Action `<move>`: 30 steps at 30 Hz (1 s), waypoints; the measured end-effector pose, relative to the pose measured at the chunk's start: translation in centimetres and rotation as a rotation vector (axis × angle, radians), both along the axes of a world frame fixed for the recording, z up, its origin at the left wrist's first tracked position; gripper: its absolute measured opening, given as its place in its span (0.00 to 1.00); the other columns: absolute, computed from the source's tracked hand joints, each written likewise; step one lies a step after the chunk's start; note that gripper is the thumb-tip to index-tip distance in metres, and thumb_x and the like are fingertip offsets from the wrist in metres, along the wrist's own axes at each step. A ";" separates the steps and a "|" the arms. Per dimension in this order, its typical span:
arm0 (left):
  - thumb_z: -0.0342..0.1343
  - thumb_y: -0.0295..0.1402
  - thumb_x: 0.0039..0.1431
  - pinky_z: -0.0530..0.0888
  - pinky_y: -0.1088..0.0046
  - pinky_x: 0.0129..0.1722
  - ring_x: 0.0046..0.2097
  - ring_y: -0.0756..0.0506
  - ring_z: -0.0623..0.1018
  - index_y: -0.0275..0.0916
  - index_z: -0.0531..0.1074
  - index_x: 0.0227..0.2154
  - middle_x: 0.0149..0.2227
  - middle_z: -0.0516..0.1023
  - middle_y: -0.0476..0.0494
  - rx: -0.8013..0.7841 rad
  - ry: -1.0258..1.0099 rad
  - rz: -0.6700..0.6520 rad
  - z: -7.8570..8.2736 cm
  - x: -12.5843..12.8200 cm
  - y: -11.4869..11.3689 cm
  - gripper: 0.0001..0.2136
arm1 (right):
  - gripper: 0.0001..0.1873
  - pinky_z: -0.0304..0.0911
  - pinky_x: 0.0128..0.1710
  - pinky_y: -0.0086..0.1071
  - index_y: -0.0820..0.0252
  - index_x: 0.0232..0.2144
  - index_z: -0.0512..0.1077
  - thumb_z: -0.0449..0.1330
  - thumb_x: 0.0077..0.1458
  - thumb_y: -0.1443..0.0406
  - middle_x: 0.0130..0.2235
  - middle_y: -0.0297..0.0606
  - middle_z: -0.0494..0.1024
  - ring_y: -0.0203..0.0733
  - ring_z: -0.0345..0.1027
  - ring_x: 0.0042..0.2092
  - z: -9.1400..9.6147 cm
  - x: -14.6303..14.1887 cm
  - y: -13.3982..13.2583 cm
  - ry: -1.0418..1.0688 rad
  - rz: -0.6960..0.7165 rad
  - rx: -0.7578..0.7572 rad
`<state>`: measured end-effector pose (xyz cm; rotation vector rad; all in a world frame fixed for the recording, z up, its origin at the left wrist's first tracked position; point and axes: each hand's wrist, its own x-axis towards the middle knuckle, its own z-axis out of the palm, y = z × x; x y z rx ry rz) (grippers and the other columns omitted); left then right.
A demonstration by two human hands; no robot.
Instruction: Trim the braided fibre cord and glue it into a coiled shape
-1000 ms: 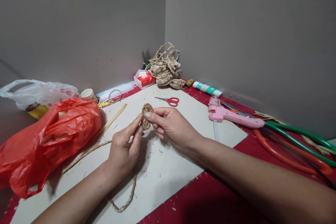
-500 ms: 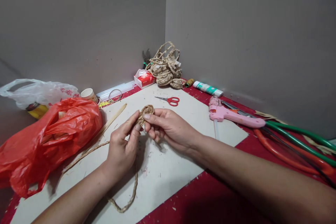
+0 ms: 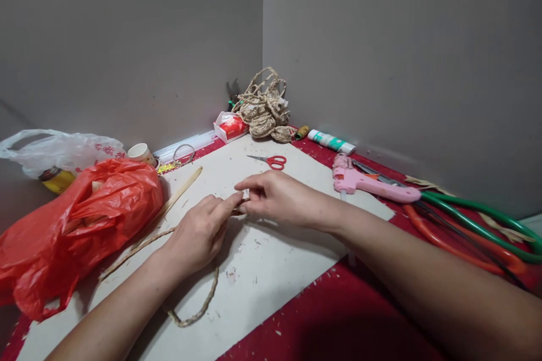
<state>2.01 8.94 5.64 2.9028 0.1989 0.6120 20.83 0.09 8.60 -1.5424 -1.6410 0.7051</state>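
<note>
While walls [image 3: 122, 39] flank the white sheet [image 3: 271, 282], partly closed left hand [image 3: 201, 228] and right hand [image 3: 282, 197] pinch cord [image 3: 209, 302].

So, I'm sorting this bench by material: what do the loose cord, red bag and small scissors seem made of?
Cord: likely plant fibre, fairly matte, judging by its tan, twisted look.
Red bag: apparently thin plastic film, glossy, with crinkled highlights.
Scissors: slim dark blades, probably metal; smooth red handles, probably plastic.

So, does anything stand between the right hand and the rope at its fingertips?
Nothing visible: the right hand is at the rope, little of which shows there, and the scissors lie farther back.
</note>
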 end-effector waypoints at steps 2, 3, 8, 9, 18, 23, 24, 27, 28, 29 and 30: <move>0.44 0.21 0.61 0.71 0.68 0.37 0.39 0.45 0.73 0.39 0.56 0.59 0.40 0.75 0.38 -0.038 -0.005 -0.008 0.1 0.0 -0.3 0.23 | 0.05 0.48 0.22 0.26 0.62 0.26 0.76 0.60 0.47 0.68 0.19 0.28 0.63 0.31 0.53 0.23 -0.1 0.1 0.0 -0.039 0.072 -0.084; 0.44 0.22 0.61 0.71 0.68 0.39 0.40 0.45 0.73 0.39 0.56 0.57 0.42 0.74 0.38 -0.058 -0.011 -0.010 0.1 0.0 -0.4 0.22 | 0.05 0.48 0.22 0.26 0.62 0.25 0.76 0.60 0.47 0.68 0.19 0.27 0.62 0.31 0.52 0.23 -0.1 0.2 -0.1 -0.046 0.106 -0.120; 0.46 0.25 0.61 0.71 0.69 0.38 0.38 0.46 0.73 0.38 0.62 0.47 0.39 0.74 0.40 -0.100 0.000 -0.027 0.7 0.0 -0.9 0.11 | 0.07 0.46 0.21 0.25 0.62 0.19 0.69 0.56 0.46 0.68 0.19 0.26 0.59 0.30 0.50 0.23 -0.5 0.1 -0.2 0.000 0.211 -0.233; 0.47 0.25 0.61 0.72 0.70 0.37 0.37 0.47 0.73 0.37 0.63 0.45 0.38 0.74 0.41 -0.111 -0.016 -0.025 0.9 0.1 -0.9 0.10 | 0.08 0.47 0.21 0.25 0.62 0.18 0.68 0.55 0.46 0.68 0.19 0.26 0.59 0.30 0.50 0.22 -0.6 0.0 -0.1 0.041 0.230 -0.251; 0.54 0.29 0.60 0.76 0.74 0.36 0.37 0.48 0.80 0.36 0.75 0.43 0.39 0.81 0.40 -0.353 -0.414 0.166 0.9 0.4 -0.4 0.10 | 0.11 0.55 0.24 0.27 0.64 0.20 0.70 0.58 0.50 0.64 0.21 0.32 0.70 0.31 0.59 0.23 -1.4 -0.7 0.7 0.467 0.186 -0.169; 0.53 0.31 0.61 0.77 0.74 0.32 0.30 0.50 0.80 0.36 0.74 0.49 0.41 0.82 0.41 -0.411 -0.470 0.277 0.3 0.5 -0.6 0.14 | 0.12 0.46 0.18 0.25 0.65 0.18 0.69 0.60 0.49 0.64 0.17 0.26 0.63 0.25 0.49 0.18 -1.2 -1.2 0.9 0.560 0.029 -0.093; 0.52 0.31 0.62 0.77 0.75 0.31 0.29 0.51 0.79 0.36 0.73 0.50 0.40 0.82 0.41 -0.411 -0.476 0.285 0.1 0.6 -0.6 0.15 | 0.12 0.45 0.18 0.25 0.65 0.18 0.69 0.61 0.48 0.64 0.17 0.25 0.62 0.25 0.48 0.18 -1.2 -1.2 0.9 0.580 0.004 -0.076; 0.51 0.31 0.62 0.77 0.75 0.31 0.30 0.50 0.80 0.35 0.72 0.51 0.40 0.82 0.40 -0.376 -0.477 0.283 -0.4 0.7 -0.7 0.16 | 0.12 0.42 0.16 0.25 0.65 0.20 0.70 0.64 0.46 0.62 0.17 0.24 0.62 0.24 0.47 0.17 -1.5 -1.5 1.1 0.680 -0.064 -0.057; 0.51 0.30 0.62 0.77 0.74 0.32 0.31 0.49 0.80 0.35 0.72 0.52 0.39 0.82 0.41 -0.359 -0.467 0.279 -0.6 0.7 -0.8 0.16 | 0.13 0.42 0.16 0.25 0.65 0.21 0.71 0.65 0.46 0.61 0.16 0.24 0.62 0.24 0.46 0.16 -1.6 -1.7 1.1 0.725 -0.082 -0.060; 0.50 0.30 0.63 0.78 0.73 0.34 0.32 0.48 0.80 0.35 0.71 0.52 0.39 0.82 0.41 -0.344 -0.453 0.273 -0.8 0.7 -0.9 0.16 | 0.13 0.41 0.15 0.24 0.65 0.21 0.71 0.64 0.46 0.60 0.16 0.24 0.62 0.24 0.46 0.16 -1.8 -1.9 1.1 0.767 -0.097 -0.063; 0.50 0.30 0.63 0.78 0.72 0.36 0.35 0.47 0.81 0.36 0.70 0.53 0.39 0.82 0.41 -0.334 -0.439 0.267 -1.0 0.7 -1.1 0.16 | 0.14 0.40 0.15 0.24 0.65 0.22 0.71 0.64 0.47 0.59 0.16 0.24 0.61 0.24 0.46 0.16 -2.1 -2.1 1.2 0.806 -0.110 -0.067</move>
